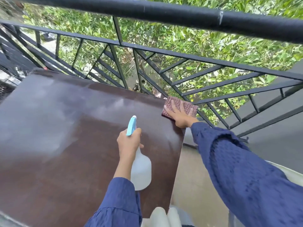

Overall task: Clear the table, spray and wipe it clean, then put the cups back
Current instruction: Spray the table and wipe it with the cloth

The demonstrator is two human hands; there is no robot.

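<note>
- The table (65, 161) has a smooth, dark brown, glossy top with a straight right edge and a rounded far-left corner. A pale, hazy sheen covers its left and far parts; it may be spray mist or glare, and the blur makes it hard to tell.
- The spray bottle (141, 171) has a translucent white plastic body that widens toward its base, and a light blue trigger head with a white tip.
- The bottle is held over the right half of the table. Its long axis runs away from the person, base nearest them and nozzle pointing toward the far edge.
- No label or writing can be read on the bottle.
- The left hand (129, 143) grips the bottle's neck, fingers curled round it below the blue head.
- The cloth (171, 100) is a folded, roughly rectangular pad, reddish-brown with a woven check texture. It lies at the table's far right corner.
- The right hand (180, 117) presses flat on the cloth, fingers straight and spread.
- Both sleeves are dark blue crinkled fabric.
- A black metal railing (164, 53) with slanted bars stands just beyond the table, green leaves behind it.
</note>
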